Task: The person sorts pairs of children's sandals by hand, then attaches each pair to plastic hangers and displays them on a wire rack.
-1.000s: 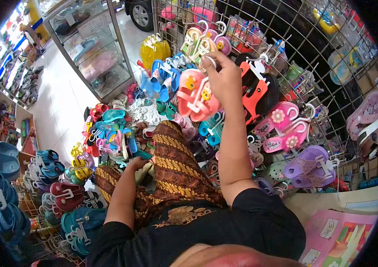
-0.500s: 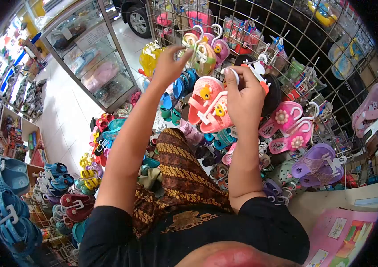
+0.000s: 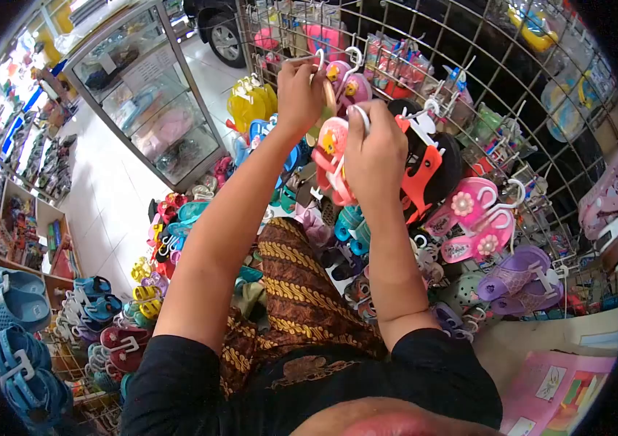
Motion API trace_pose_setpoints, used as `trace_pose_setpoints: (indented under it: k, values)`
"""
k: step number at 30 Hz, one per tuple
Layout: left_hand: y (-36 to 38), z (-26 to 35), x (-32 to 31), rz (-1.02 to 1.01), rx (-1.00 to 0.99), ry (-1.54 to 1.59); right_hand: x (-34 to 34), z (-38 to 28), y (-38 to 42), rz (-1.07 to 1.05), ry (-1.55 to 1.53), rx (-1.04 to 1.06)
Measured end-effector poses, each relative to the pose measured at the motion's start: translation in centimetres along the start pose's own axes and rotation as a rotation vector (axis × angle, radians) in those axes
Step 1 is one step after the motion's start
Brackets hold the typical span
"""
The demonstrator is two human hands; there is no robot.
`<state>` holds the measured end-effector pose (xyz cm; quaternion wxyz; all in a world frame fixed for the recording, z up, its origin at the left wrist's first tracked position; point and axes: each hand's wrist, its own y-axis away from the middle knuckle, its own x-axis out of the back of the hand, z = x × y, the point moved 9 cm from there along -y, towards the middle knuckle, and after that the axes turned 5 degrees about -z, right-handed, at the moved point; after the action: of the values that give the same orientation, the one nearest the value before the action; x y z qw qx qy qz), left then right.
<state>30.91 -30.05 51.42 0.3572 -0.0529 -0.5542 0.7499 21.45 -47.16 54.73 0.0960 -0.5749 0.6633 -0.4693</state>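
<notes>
Up against the wire grid rack (image 3: 425,43), the right hand (image 3: 374,149) is curled tight around the white plastic hanger hook of a pair of glossy coral-pink rubber sandals (image 3: 330,163), which dangle just below its knuckles. Just beside it, the left hand (image 3: 300,87) pinches the hook of a hanging pastel pair (image 3: 349,83). Right of both hands hang smooth orange-and-black sandals (image 3: 425,163) and pink flower-trimmed ones (image 3: 476,218).

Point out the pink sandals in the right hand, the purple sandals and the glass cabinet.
pink sandals (image 3: 332,156), head view, on the strap.
purple sandals (image 3: 516,272), head view, on the upper sole.
glass cabinet (image 3: 150,109), head view, on the front pane.
</notes>
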Motion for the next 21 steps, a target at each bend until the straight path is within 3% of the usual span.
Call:
trace_pose_setpoints:
  k: [7, 8, 16, 21]
  values:
    - [0.4, -0.2, 2.1, 0.014, -0.080, -0.198, -3.7, 0.2, -2.1, -0.033, 0.226, -0.065]
    - [0.6, -0.4, 2.2, 0.009, -0.094, -0.215, -4.4, 0.9, -2.6, -0.140, 0.271, -0.147]
    - [-0.6, 0.9, 4.4, -0.089, -0.285, -0.339, -6.6, 3.1, -4.1, -0.141, 0.283, -0.150]
    - [-1.0, 1.0, 4.3, -0.260, -0.269, -0.272, -6.7, 4.9, -5.2, -0.102, 0.113, -0.167]
